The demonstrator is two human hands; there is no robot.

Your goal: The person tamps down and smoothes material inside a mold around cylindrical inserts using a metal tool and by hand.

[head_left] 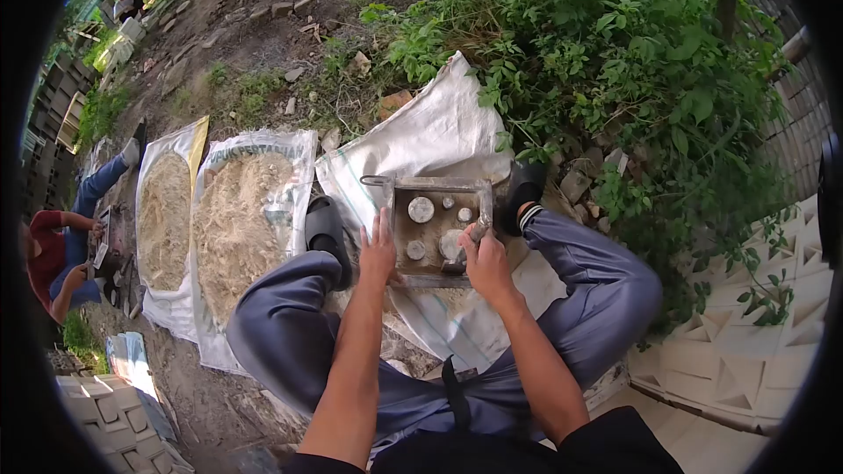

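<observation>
Between my legs a rectangular mould box (439,183) with a loop handle at its upper left corner lies on a white woven sack (421,132). Inside it, several round pale discs (421,209) of different sizes sit in brownish sand or powder. My left hand (378,250) rests along the box's left wall, fingers stretched out and holding nothing. My right hand (488,262) is closed around a short-handled tool (479,232) at the box's lower right. Its lower end is partly hidden by the hand, so its exact kind is unclear.
Two sacks spread with pale powder (241,219) lie to the left. Another person (53,250) sits beyond them, hands at a similar box. Green plants (597,79) grow at the upper right, and stacked pale patterned blocks (720,360) stand at the lower right.
</observation>
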